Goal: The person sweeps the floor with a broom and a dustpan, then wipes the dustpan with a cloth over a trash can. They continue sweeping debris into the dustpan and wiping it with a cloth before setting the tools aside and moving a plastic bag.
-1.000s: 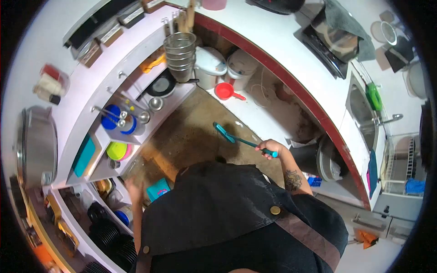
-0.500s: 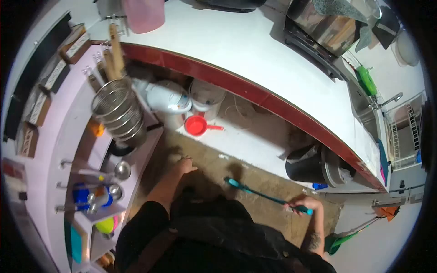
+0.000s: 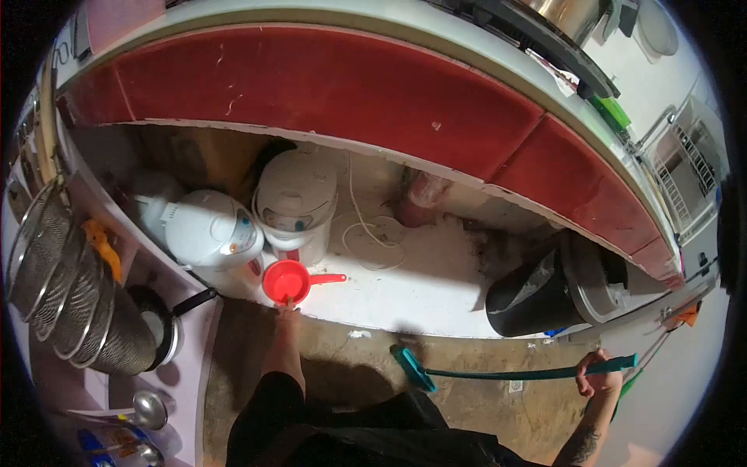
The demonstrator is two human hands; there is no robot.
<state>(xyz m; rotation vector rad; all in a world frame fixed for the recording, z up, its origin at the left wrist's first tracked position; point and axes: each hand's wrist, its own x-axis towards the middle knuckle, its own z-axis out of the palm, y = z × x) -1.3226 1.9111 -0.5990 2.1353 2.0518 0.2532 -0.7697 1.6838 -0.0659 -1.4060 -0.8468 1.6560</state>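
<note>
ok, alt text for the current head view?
A person's right grip holds a long teal tool over the floor; the left grip is at a red pan, contact unclear. The pan sits under a red-fronted counter, near two white appliances.

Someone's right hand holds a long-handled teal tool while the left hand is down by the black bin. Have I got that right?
Not quite: the left hand is at the red pan, not by the black bin, as the head view shows. The right hand does hold the long-handled teal tool.
</note>
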